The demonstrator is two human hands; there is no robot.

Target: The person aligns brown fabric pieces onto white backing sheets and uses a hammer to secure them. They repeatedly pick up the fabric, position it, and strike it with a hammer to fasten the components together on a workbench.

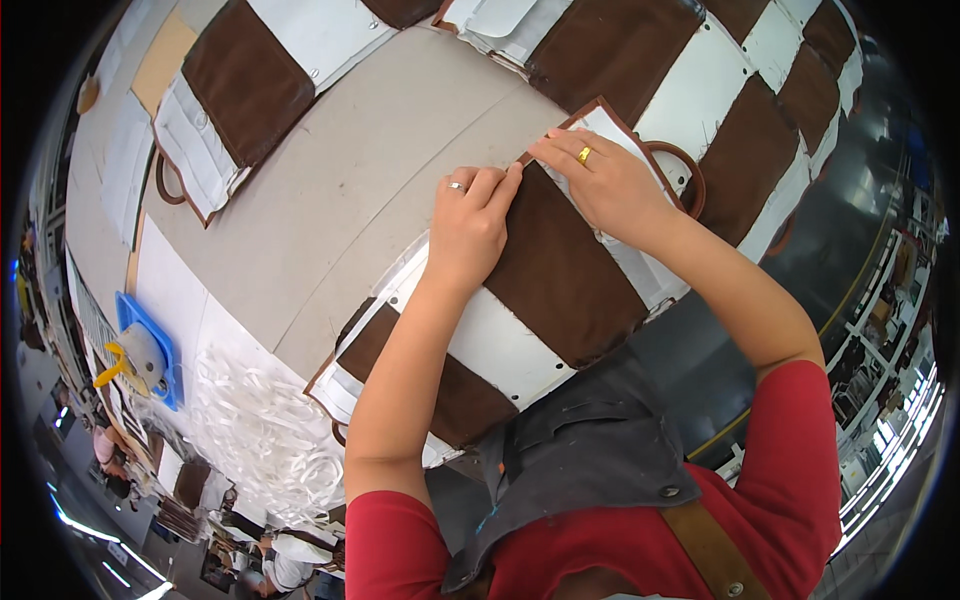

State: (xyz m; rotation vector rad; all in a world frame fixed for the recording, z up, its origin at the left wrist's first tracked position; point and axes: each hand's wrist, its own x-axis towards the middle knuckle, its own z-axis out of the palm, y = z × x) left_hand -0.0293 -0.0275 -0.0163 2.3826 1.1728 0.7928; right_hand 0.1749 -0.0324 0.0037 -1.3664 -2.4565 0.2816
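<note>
A brown-and-white bag panel (566,265) lies slantwise at the table's near edge, overlapping my apron. Brown trim runs along its ends, and a brown loop handle (690,178) sticks out at the right end. My left hand (468,225), with a silver-coloured ring, has curled fingers pinching the panel's far edge; its forearm crosses the panel's left part. Close beside it, my right hand (605,185), with a gold-coloured ring, bends its fingers together over the same edge at the trim. The right thumb is hidden, as is whatever lies under the fingertips.
More brown-and-white panels (755,130) lie at the far right, and another panel with a handle (245,85) at the far left. White strips (265,430) form a loose heap at the left edge, near a blue tray (165,345) holding a round container with yellow parts.
</note>
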